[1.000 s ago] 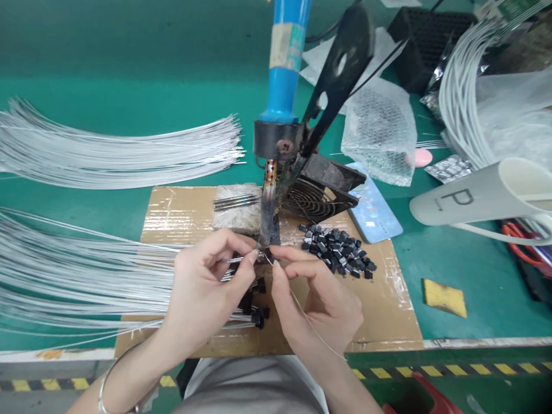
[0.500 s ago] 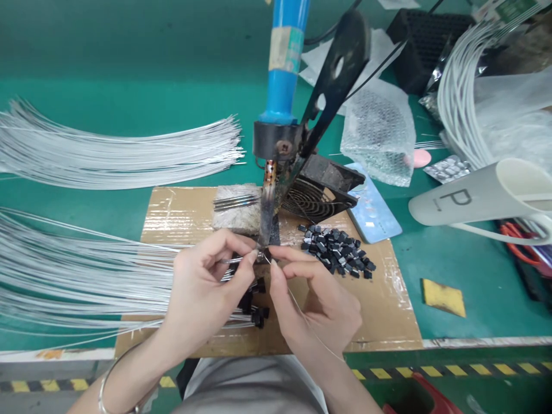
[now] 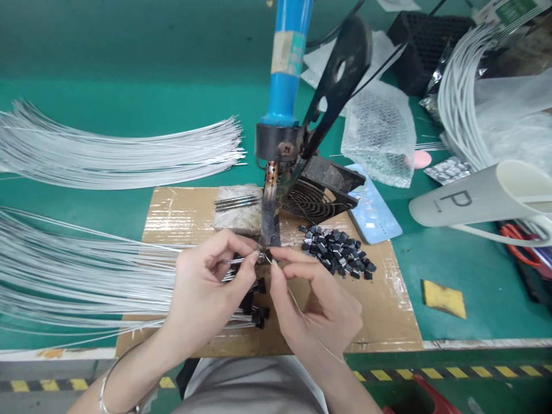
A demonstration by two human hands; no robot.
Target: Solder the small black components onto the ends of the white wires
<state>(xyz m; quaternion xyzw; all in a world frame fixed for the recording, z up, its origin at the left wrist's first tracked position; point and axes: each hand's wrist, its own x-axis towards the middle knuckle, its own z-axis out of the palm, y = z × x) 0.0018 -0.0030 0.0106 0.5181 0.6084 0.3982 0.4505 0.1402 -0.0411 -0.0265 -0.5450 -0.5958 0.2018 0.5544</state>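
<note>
Basically, my L hand (image 3: 211, 287) has thumb + index pinched narrow, holding the end of a wire (image 3: 236, 260) right under the tip of the soldering iron (image 3: 268, 221). My R hand (image 3: 321, 305) is pinched too, w/ a thin strand (image 3: 294, 298) btwn thumb + index; its end points at my L fingertips, the rest trails back over my R palm. Can't tell what exactly meets at the tip, too small + partly hidden by my fingers.

Black pcs (image 3: 259, 316) on wire ends sit just below my L fingertips, w/ the lower wire bundle (image 3: 86, 282) running off L behind that hand. Another wire bundle (image 3: 129, 158) lies up + L of my fingers. Loose black bits (image 3: 338, 251) are piled up + R of my R fingers, near the fan (image 3: 317, 198). Cardboard (image 3: 383, 310) is under both hands. Yellow sponge (image 3: 444, 298) + white cup (image 3: 461, 198) are well R of my fingers.
</note>
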